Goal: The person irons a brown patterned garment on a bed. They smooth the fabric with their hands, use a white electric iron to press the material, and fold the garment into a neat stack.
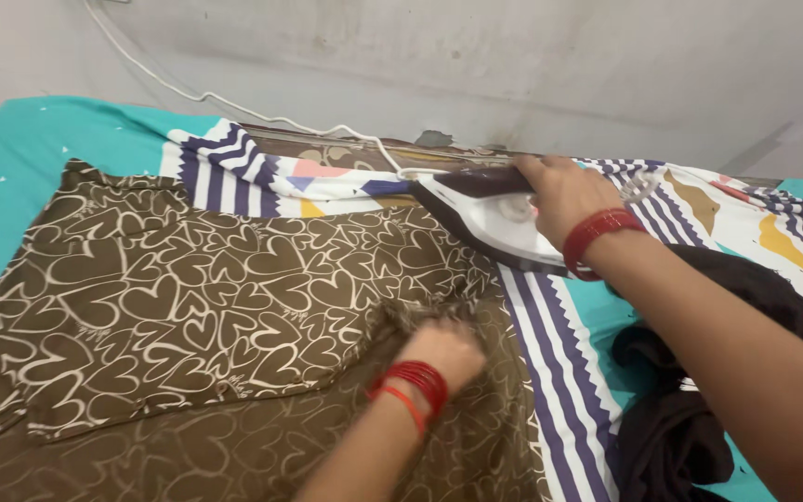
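Brown cloth printed with cream hearts, a garment (169, 297) of some kind, lies spread flat over the patterned bedsheet (559, 344), probably so it can be pressed. The left hand (443, 351) bears down on its near right part, seemingly tugging a fold taut; motion blur hides the fingers, so its grip cannot be told. The right hand (564, 191) is closed around the handle of a white electric iron (490, 218) at the cloth's far right edge, its cord (234, 102) trailing up the wall. Dark clothing (690, 409) sits right, cut off.
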